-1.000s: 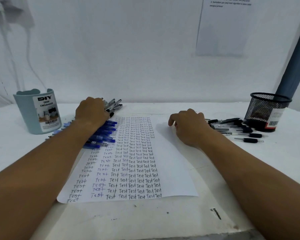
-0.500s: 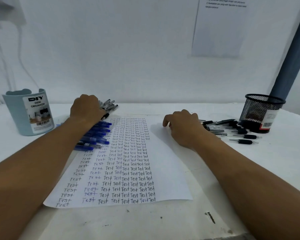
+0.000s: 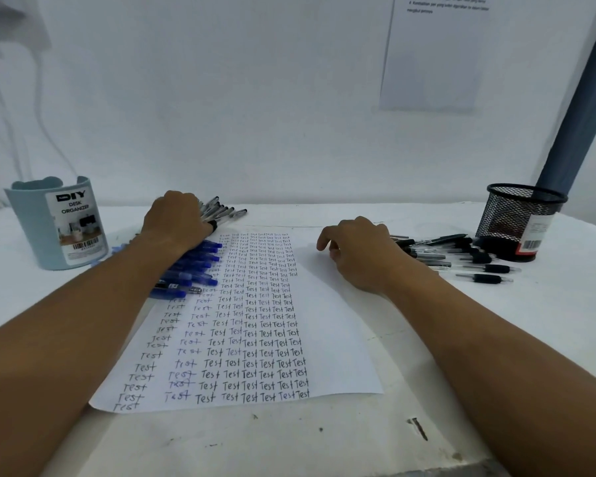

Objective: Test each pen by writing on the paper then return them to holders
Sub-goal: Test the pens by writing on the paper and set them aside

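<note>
I see my left hand (image 3: 174, 220) lying palm down over a bundle of pens (image 3: 221, 211) at the upper left of the paper (image 3: 334, 325); its fingers are hidden, so I cannot tell whether they grip anything. Just below that wrist lies a row of blue pens (image 3: 200, 266), overlapping the paper's left edge. My right hand (image 3: 356, 251) rests on the paper's right side, fingers loosely curled and holding nothing. Right of it, black pens (image 3: 475, 263) lie scattered on the table (image 3: 289, 442) beside the mesh cup (image 3: 520, 218). The blue organizer (image 3: 57, 223) stands at far left. I judge the pens light, stiff and smooth, apt to roll or slip from a bunch, so I would pinch one at its rubber grip section. The paper is thin and may slide.
</note>
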`<state>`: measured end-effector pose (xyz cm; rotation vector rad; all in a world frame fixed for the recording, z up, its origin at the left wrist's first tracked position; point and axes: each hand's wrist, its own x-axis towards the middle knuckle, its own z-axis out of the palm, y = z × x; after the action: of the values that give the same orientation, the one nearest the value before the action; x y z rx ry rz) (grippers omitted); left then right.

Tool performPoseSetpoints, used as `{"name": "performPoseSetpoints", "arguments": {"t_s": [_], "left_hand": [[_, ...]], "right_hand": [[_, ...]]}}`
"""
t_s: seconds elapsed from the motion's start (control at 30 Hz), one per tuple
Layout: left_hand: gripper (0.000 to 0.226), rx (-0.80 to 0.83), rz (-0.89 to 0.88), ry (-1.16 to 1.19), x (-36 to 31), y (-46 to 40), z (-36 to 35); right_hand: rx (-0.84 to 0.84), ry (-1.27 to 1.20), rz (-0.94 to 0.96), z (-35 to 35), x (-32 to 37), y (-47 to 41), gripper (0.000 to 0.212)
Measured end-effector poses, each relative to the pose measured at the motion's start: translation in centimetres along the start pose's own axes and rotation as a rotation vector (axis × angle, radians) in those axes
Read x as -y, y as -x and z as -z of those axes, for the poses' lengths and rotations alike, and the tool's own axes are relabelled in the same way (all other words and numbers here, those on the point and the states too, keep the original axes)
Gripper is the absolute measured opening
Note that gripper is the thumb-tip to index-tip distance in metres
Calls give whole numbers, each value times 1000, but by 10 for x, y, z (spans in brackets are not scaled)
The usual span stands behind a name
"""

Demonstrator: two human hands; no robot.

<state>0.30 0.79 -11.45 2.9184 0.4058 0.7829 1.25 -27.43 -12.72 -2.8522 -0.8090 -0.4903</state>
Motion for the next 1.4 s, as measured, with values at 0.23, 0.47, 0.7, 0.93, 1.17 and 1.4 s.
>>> {"name": "performPoseSetpoints", "arguments": {"t_s": [0.23,0.47,0.7,0.93,1.17,1.4], "left_hand": [[42,10,14,6,-2,2,2],[46,21,20,1,-3,1,2],[38,21,26,31,-7,2,6],[23,-18,-19,112,-14,7,19],[7,182,-218,258,-30,29,32],[10,323,-363,249,-39,50,42]], "right_hand": [[19,0,-42,2,0,1,33],[63,108,-113,7,-2,2,37],[10,220,-104,3,-8,1,33],[-221,82,49,0,-4,-2,31],[-363,-173,112,10,6,0,44],[-412,-997,-184,25,14,3,30]]}}
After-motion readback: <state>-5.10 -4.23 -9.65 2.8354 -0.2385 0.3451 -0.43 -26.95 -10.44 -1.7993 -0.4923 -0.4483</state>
